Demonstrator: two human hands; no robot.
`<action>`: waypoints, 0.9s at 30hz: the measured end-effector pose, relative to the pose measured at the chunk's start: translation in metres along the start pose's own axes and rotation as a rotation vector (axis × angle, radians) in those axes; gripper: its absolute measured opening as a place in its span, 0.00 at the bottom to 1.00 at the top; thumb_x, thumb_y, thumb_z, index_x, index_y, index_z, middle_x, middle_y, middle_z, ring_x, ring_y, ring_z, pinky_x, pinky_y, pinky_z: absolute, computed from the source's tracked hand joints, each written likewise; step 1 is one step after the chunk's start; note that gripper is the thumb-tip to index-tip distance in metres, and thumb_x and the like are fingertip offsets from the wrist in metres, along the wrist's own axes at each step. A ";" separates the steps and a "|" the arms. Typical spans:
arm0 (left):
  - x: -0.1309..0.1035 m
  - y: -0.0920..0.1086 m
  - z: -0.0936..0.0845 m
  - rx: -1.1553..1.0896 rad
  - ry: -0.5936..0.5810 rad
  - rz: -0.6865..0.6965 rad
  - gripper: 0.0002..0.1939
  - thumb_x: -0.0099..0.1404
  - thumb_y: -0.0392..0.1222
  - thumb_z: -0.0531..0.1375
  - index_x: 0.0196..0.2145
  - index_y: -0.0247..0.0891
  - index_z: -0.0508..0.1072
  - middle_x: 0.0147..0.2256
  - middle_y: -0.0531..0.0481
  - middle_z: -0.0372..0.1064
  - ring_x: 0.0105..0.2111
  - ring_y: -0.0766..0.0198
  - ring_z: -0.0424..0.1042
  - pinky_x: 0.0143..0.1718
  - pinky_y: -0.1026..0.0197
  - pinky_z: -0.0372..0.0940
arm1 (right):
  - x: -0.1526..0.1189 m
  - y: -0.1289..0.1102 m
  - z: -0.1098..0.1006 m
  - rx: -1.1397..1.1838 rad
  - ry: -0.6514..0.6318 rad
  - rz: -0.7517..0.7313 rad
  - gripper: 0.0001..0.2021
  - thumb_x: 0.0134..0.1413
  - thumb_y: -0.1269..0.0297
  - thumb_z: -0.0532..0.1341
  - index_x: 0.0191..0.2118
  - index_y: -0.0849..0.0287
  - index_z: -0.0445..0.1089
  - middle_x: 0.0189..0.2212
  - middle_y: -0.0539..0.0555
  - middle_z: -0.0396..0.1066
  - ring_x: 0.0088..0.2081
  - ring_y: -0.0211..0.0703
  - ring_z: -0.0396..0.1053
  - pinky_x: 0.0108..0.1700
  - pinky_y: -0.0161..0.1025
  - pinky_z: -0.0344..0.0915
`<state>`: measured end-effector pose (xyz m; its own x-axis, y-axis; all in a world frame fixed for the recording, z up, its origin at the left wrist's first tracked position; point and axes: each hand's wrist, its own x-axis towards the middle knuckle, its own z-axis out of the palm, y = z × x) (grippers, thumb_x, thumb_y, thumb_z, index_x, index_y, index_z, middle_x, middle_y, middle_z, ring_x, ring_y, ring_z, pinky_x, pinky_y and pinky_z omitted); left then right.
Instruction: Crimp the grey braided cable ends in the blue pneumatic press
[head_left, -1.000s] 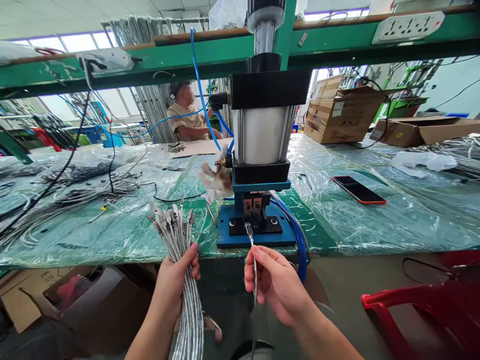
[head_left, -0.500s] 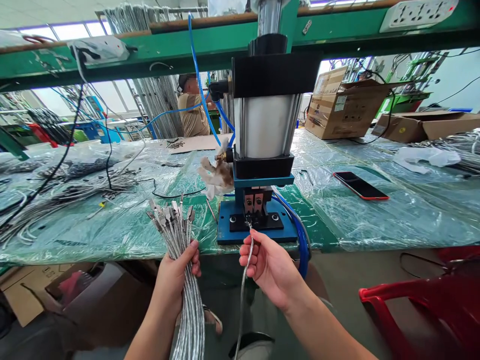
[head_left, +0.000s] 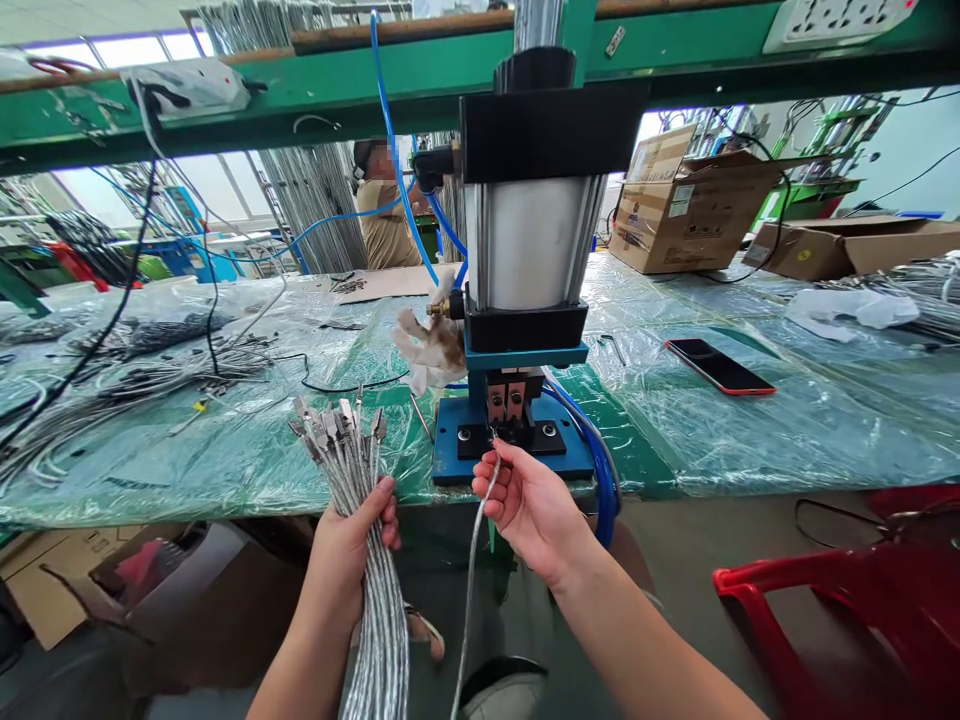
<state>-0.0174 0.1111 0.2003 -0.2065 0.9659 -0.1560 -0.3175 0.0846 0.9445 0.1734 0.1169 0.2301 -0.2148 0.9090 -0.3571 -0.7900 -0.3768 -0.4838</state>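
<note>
Pinching one cable [head_left: 470, 565] with its tip at the press [head_left: 529, 245], the right hand [head_left: 536, 510] risks crooked seating or a nipped finger if its grip slips forward, while the left hand [head_left: 356, 545] clasps the cable bundle [head_left: 384, 630].

A plastic-covered green workbench [head_left: 757, 450] is bearing a blue-based press [head_left: 529, 245] at its near edge, a phone [head_left: 720, 367] is lying to the right, a hex key [head_left: 618, 350] is resting between them, cardboard boxes [head_left: 694, 225] are standing behind, loose cables [head_left: 180, 378] are sprawling at left.
</note>
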 end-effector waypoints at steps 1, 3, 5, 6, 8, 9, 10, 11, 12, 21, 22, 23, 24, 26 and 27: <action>-0.001 0.000 0.001 -0.002 0.000 0.001 0.16 0.51 0.46 0.71 0.27 0.36 0.68 0.19 0.59 0.61 0.15 0.72 0.58 0.16 0.66 0.59 | 0.001 0.001 -0.002 -0.002 -0.004 -0.011 0.13 0.64 0.67 0.56 0.29 0.66 0.71 0.21 0.55 0.75 0.21 0.37 0.73 0.17 0.27 0.66; -0.001 0.001 0.001 0.002 0.001 0.003 0.16 0.51 0.46 0.71 0.26 0.36 0.68 0.19 0.58 0.60 0.15 0.72 0.58 0.16 0.67 0.59 | 0.002 0.002 -0.006 -0.005 -0.008 -0.031 0.11 0.62 0.66 0.58 0.29 0.66 0.71 0.20 0.53 0.74 0.19 0.36 0.72 0.14 0.26 0.61; 0.000 -0.001 -0.001 0.008 -0.002 0.002 0.17 0.50 0.46 0.71 0.25 0.36 0.67 0.19 0.58 0.61 0.15 0.72 0.58 0.16 0.66 0.59 | 0.003 0.003 -0.009 -0.011 -0.015 -0.043 0.10 0.60 0.66 0.61 0.29 0.65 0.71 0.19 0.52 0.73 0.18 0.34 0.70 0.13 0.25 0.59; 0.001 -0.002 -0.003 0.010 -0.005 -0.001 0.17 0.50 0.46 0.71 0.25 0.36 0.67 0.19 0.58 0.61 0.15 0.72 0.58 0.16 0.66 0.60 | 0.003 0.003 -0.010 -0.014 -0.019 -0.046 0.10 0.59 0.65 0.61 0.29 0.65 0.71 0.19 0.52 0.73 0.18 0.34 0.70 0.13 0.25 0.58; 0.003 -0.004 -0.005 0.008 -0.011 -0.007 0.17 0.50 0.46 0.71 0.26 0.36 0.68 0.20 0.58 0.61 0.15 0.72 0.59 0.16 0.66 0.60 | 0.003 0.003 -0.010 -0.018 -0.025 -0.049 0.10 0.59 0.66 0.61 0.29 0.65 0.71 0.19 0.52 0.72 0.18 0.34 0.69 0.13 0.26 0.58; 0.004 -0.005 -0.006 0.004 -0.014 -0.006 0.17 0.50 0.46 0.71 0.27 0.35 0.69 0.20 0.58 0.61 0.15 0.72 0.59 0.16 0.66 0.60 | 0.003 0.003 -0.010 -0.019 -0.025 -0.048 0.10 0.59 0.66 0.61 0.29 0.65 0.71 0.19 0.52 0.72 0.18 0.34 0.69 0.13 0.26 0.58; 0.004 -0.005 -0.007 0.001 -0.017 -0.002 0.16 0.50 0.46 0.71 0.27 0.35 0.69 0.20 0.58 0.61 0.15 0.72 0.59 0.16 0.66 0.60 | 0.003 0.003 -0.010 -0.020 -0.023 -0.047 0.10 0.59 0.66 0.61 0.29 0.65 0.71 0.19 0.51 0.72 0.17 0.34 0.68 0.13 0.26 0.58; 0.004 -0.006 -0.007 -0.001 -0.018 0.004 0.16 0.51 0.46 0.71 0.28 0.35 0.69 0.20 0.58 0.61 0.15 0.72 0.59 0.16 0.66 0.60 | 0.003 0.003 -0.009 -0.021 -0.021 -0.047 0.10 0.59 0.65 0.61 0.29 0.65 0.71 0.19 0.51 0.72 0.17 0.33 0.68 0.13 0.26 0.58; 0.004 -0.005 -0.006 -0.001 -0.019 0.010 0.16 0.51 0.46 0.71 0.27 0.35 0.69 0.20 0.58 0.61 0.15 0.72 0.58 0.16 0.66 0.60 | 0.003 0.003 -0.009 -0.022 -0.019 -0.047 0.10 0.59 0.65 0.61 0.29 0.65 0.71 0.18 0.51 0.71 0.17 0.33 0.68 0.12 0.26 0.57; -0.002 0.002 0.001 -0.002 0.003 -0.005 0.17 0.49 0.46 0.71 0.25 0.36 0.68 0.19 0.58 0.60 0.15 0.72 0.58 0.16 0.66 0.60 | 0.003 0.005 -0.012 -0.035 -0.037 -0.052 0.09 0.58 0.64 0.63 0.30 0.64 0.71 0.19 0.50 0.71 0.18 0.33 0.67 0.13 0.26 0.58; -0.002 0.001 0.001 -0.004 0.002 -0.002 0.17 0.49 0.46 0.71 0.25 0.36 0.68 0.19 0.58 0.60 0.15 0.72 0.58 0.16 0.66 0.60 | 0.003 0.005 -0.012 -0.035 -0.035 -0.052 0.09 0.57 0.64 0.63 0.29 0.64 0.71 0.19 0.50 0.71 0.18 0.32 0.67 0.13 0.26 0.58; -0.002 0.001 0.001 -0.006 0.003 0.000 0.17 0.49 0.46 0.71 0.25 0.36 0.68 0.19 0.58 0.60 0.15 0.72 0.58 0.16 0.66 0.60 | 0.003 0.005 -0.011 -0.035 -0.033 -0.051 0.09 0.57 0.64 0.63 0.29 0.64 0.71 0.19 0.49 0.70 0.17 0.32 0.67 0.13 0.26 0.58; -0.001 0.000 0.000 -0.006 0.002 0.002 0.17 0.49 0.46 0.71 0.25 0.36 0.68 0.19 0.58 0.60 0.15 0.72 0.58 0.16 0.66 0.60 | 0.003 0.005 -0.011 -0.033 -0.033 -0.050 0.09 0.57 0.64 0.63 0.29 0.64 0.71 0.18 0.49 0.70 0.17 0.32 0.67 0.13 0.26 0.57; 0.000 -0.001 -0.001 -0.005 0.002 0.004 0.17 0.49 0.46 0.71 0.24 0.35 0.68 0.19 0.58 0.60 0.15 0.72 0.58 0.16 0.66 0.60 | 0.003 0.005 -0.011 -0.030 -0.040 -0.045 0.09 0.57 0.63 0.63 0.29 0.64 0.71 0.19 0.49 0.70 0.17 0.32 0.67 0.13 0.25 0.57; 0.001 -0.002 -0.002 -0.005 0.002 0.004 0.17 0.50 0.47 0.71 0.24 0.35 0.68 0.19 0.58 0.60 0.15 0.73 0.58 0.16 0.66 0.60 | 0.003 0.006 -0.011 -0.028 -0.045 -0.043 0.09 0.57 0.63 0.64 0.30 0.64 0.71 0.19 0.49 0.70 0.18 0.31 0.67 0.13 0.25 0.57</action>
<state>-0.0186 0.1110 0.1977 -0.2096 0.9658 -0.1529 -0.3213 0.0797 0.9436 0.1749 0.1157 0.2171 -0.2072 0.9314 -0.2993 -0.7826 -0.3414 -0.5206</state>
